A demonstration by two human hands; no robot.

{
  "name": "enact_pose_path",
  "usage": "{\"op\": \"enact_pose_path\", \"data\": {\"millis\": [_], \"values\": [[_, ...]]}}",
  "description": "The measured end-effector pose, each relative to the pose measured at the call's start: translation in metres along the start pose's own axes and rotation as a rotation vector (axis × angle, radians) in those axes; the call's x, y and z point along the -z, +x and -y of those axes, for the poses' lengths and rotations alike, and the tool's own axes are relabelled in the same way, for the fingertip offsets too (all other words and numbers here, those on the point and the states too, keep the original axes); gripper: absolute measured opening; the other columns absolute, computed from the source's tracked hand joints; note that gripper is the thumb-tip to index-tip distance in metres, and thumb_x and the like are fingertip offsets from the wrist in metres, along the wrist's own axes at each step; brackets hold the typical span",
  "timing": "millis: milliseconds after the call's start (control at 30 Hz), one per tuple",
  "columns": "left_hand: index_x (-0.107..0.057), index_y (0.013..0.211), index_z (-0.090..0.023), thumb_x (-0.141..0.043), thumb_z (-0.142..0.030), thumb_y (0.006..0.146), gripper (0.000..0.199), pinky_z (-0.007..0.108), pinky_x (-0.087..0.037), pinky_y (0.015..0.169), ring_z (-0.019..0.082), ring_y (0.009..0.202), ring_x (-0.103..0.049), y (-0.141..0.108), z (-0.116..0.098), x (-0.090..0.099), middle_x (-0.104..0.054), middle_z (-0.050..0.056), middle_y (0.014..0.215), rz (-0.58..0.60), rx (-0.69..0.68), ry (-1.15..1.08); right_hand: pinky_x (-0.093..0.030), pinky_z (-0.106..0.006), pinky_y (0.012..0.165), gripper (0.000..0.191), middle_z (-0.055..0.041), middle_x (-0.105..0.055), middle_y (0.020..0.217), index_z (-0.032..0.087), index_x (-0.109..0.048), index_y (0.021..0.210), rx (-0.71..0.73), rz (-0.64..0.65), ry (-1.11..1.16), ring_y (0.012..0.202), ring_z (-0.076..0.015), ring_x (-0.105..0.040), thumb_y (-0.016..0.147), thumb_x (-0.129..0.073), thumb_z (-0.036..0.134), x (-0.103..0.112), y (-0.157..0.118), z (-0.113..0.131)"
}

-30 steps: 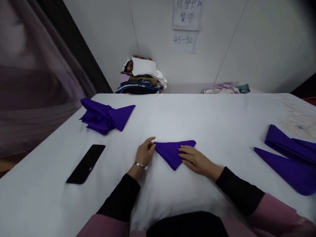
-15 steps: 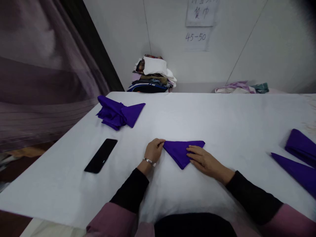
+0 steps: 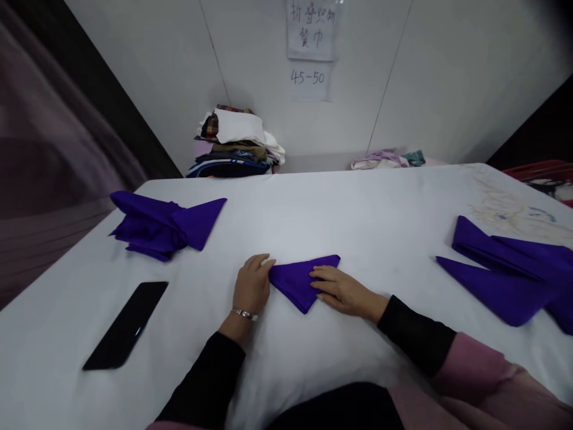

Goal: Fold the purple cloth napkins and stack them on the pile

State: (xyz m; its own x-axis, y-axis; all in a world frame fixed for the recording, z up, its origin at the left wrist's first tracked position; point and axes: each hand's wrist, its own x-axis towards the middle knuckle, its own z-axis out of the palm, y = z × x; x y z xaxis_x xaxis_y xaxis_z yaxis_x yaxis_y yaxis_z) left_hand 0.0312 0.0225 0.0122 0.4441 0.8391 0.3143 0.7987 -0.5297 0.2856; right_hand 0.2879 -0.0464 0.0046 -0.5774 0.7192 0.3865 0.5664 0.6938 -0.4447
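A purple cloth napkin (image 3: 293, 280), folded into a small triangle with its point toward me, lies on the white table. My left hand (image 3: 252, 286), with a bracelet at its wrist, rests at the napkin's left corner. Its fingers are stretched forward and apart, and no pinch on the cloth shows. My right hand (image 3: 347, 291) lies flat across the napkin's right side, fingers extended over the cloth. Part of that side is hidden beneath the fingers.
Crumpled purple cloth (image 3: 156, 227) lies at the table's left, with a black phone (image 3: 128, 325) in front of it. More folded purple cloth (image 3: 505, 280) is at the right. A stack of clothes (image 3: 237, 143) stands by the wall behind the white table (image 3: 286, 209).
My left fingers have loosened from their pinch at the napkin's left corner and spread out. My right hand stays on the cloth. The whole view has turned to the right.
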Motion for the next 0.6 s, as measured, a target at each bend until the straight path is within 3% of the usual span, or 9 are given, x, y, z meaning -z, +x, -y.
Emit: {"op": "enact_pose_path", "data": {"millis": [100, 200, 400, 600], "values": [[-0.055, 0.118, -0.019, -0.036, 0.004, 0.068, 0.058, 0.044, -0.034, 0.102, 0.023, 0.128, -0.036, -0.002, -0.006, -0.001, -0.053, 0.006, 0.13, 0.099, -0.197, 0.014, -0.037, -0.046, 0.101, 0.03, -0.0138, -0.054, 0.125, 0.017, -0.057, 0.116, -0.002, 0.004, 0.007, 0.123, -0.0232, -0.042, 0.088, -0.05, 0.025, 0.0, 0.0, 0.001], [-0.045, 0.129, -0.015, -0.037, 0.006, 0.063, 0.07, 0.047, -0.024, 0.109, 0.024, 0.135, -0.024, -0.007, -0.014, -0.001, -0.039, 0.007, 0.142, 0.193, -0.271, 0.064, -0.038, -0.046, 0.101, 0.031, -0.0139, -0.054, 0.125, 0.017, -0.057, 0.117, -0.007, 0.003, 0.011, 0.123, -0.0234, -0.043, 0.088, -0.05, 0.024, 0.001, 0.001, 0.001], [-0.041, 0.132, -0.014, -0.035, 0.006, 0.065, 0.071, 0.052, -0.012, 0.111, 0.024, 0.135, -0.025, -0.022, -0.017, -0.002, -0.037, 0.009, 0.143, 0.258, -0.162, 0.178, -0.037, -0.045, 0.103, 0.032, -0.0147, -0.054, 0.125, 0.015, -0.057, 0.118, -0.005, 0.029, 0.015, 0.123, -0.0228, -0.042, 0.089, -0.049, 0.026, 0.003, 0.001, 0.002], [-0.035, 0.136, -0.017, -0.035, -0.002, 0.07, 0.067, 0.052, -0.017, 0.109, 0.022, 0.136, -0.02, -0.025, -0.011, 0.0, -0.032, 0.008, 0.145, 0.353, -0.083, 0.041, -0.036, -0.043, 0.104, 0.032, -0.0138, -0.055, 0.125, 0.015, -0.057, 0.118, -0.014, 0.034, 0.011, 0.123, -0.0216, -0.043, 0.09, -0.048, 0.029, 0.004, 0.001, 0.002]]}}
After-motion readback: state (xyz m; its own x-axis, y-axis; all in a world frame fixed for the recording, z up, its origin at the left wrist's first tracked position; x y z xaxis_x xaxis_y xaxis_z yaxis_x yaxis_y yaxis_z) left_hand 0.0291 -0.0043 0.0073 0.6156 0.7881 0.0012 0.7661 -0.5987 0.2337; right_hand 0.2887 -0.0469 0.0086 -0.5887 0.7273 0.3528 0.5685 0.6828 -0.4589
